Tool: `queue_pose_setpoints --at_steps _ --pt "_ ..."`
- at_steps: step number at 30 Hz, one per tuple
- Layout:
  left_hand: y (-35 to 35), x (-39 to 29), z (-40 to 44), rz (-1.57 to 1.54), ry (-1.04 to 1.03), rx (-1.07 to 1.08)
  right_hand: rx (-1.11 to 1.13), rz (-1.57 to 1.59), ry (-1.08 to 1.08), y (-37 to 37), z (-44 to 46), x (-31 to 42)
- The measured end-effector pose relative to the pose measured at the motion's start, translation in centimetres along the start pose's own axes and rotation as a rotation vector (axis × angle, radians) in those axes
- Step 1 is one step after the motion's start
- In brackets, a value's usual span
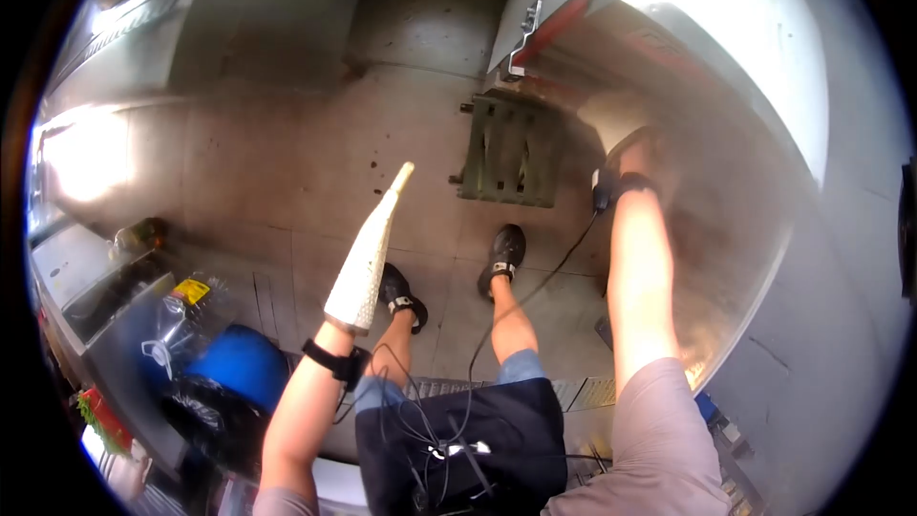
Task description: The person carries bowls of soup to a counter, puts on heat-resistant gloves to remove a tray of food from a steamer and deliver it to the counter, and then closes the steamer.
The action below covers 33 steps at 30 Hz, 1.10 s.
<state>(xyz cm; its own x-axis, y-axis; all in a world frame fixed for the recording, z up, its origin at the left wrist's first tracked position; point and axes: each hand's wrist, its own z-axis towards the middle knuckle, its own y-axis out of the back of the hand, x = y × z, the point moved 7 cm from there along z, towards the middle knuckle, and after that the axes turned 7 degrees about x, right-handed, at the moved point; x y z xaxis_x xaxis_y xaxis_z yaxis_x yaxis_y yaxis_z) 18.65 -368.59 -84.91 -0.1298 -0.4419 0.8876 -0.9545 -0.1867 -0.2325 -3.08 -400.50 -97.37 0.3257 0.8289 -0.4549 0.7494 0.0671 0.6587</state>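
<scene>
A white, dotted, tapering object (363, 272) with a narrow yellowish tip stretches forward from the wrist of my left hand (342, 333). It covers the hand, so the fingers are hidden. Whether it is worn or held cannot be made out. A black strap (330, 359) circles that wrist. My right hand (638, 151) reaches to the side of a white cabinet-like appliance (707, 48); haze and shade blur its fingers. At the right wrist sits a black band with a small black device (602, 189), from which a cable runs down to my waist.
A dark green slatted plastic piece (511, 148) lies on the tiled floor (277, 162) ahead of my feet in black shoes (504, 248). A metal latch (523, 38) juts from the appliance. To the left are a blue rounded object (244, 363) and a black bag (215, 420).
</scene>
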Motion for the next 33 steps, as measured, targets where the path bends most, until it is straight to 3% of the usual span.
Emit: queue_pose_setpoints --at_steps 11,18,20,24,26,30,32,33 --pt "4.7 -3.3 5.7 0.120 0.003 0.039 -0.026 -0.101 -0.056 -4.1 10.0 -2.9" --pt "3.5 -5.2 3.1 0.241 0.114 0.007 -0.009 -0.144 -0.196 -3.6 3.0 1.8" --pt "4.2 -6.3 4.3 0.497 0.183 -0.062 0.002 -0.104 -0.257 -3.8 0.0 4.2" --pt "8.3 -7.8 9.7 2.133 0.221 -0.070 -0.048 0.080 -0.304 -6.3 -2.8 9.3" --pt "12.0 -7.5 12.4 2.040 0.282 -0.077 -0.129 0.255 -0.230 -10.3 -2.6 11.7" --pt "16.8 -6.9 19.8 1.775 0.256 -0.084 -0.302 0.456 -0.111 -11.3 -3.0 15.0" --pt "17.7 -7.6 20.6 1.879 0.252 -0.057 -0.373 0.547 -0.109 -12.5 -4.7 15.2" --pt "17.7 -7.4 20.3 2.055 0.209 -0.220 -0.408 0.581 -0.128 -13.3 -5.9 14.9"
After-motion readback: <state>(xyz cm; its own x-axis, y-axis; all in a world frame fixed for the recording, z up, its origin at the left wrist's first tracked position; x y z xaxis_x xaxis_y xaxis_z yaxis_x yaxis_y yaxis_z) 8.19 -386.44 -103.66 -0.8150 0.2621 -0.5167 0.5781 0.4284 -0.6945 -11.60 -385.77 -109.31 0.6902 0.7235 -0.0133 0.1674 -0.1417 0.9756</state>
